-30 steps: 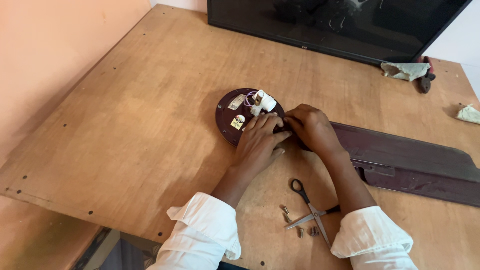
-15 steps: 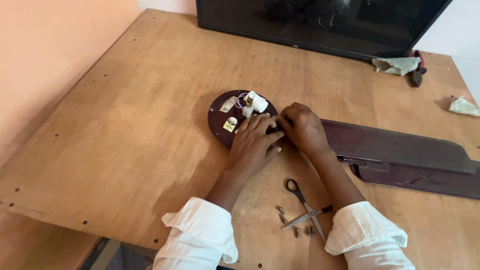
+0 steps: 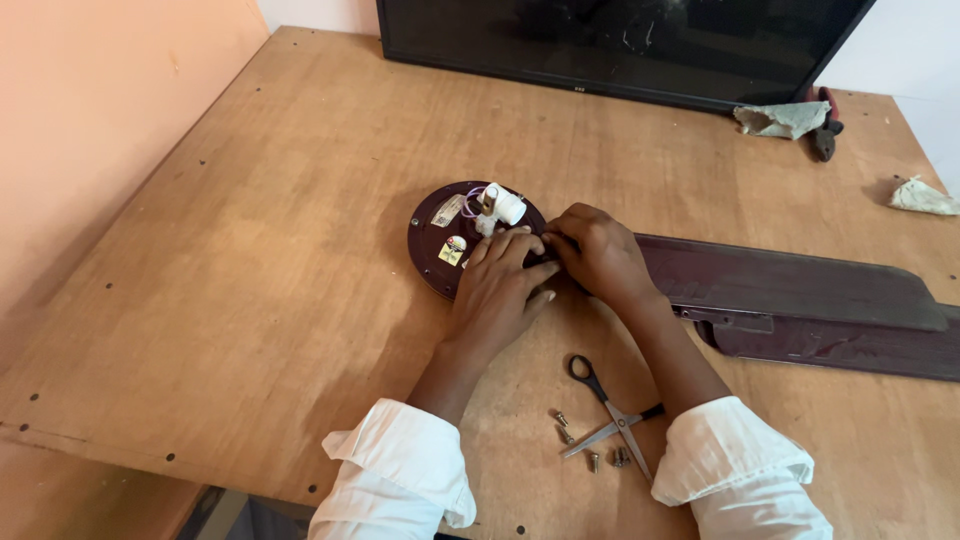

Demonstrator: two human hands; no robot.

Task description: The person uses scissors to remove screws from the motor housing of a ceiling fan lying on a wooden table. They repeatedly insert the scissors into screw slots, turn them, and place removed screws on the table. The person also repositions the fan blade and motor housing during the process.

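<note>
A dark maroon round fan motor body lies on the wooden table, with a white cylindrical part and thin wires on top. My left hand rests flat on the motor's right side, fingers together. My right hand presses against the motor's right edge, where a long maroon fan blade meets it. Its fingertips are curled and hidden behind my left hand, so whether they pinch anything cannot be made out. Both white sleeves are rolled up.
Black-handled scissors and several loose screws lie near the table's front edge, between my forearms. A dark flat screen stands at the back. A crumpled cloth and a scrap lie at the right. An orange wall runs along the left.
The view has shifted slightly, so the motor and hands sit lower in the picture. Both hands stay on the motor's right edge with only small finger movements.
</note>
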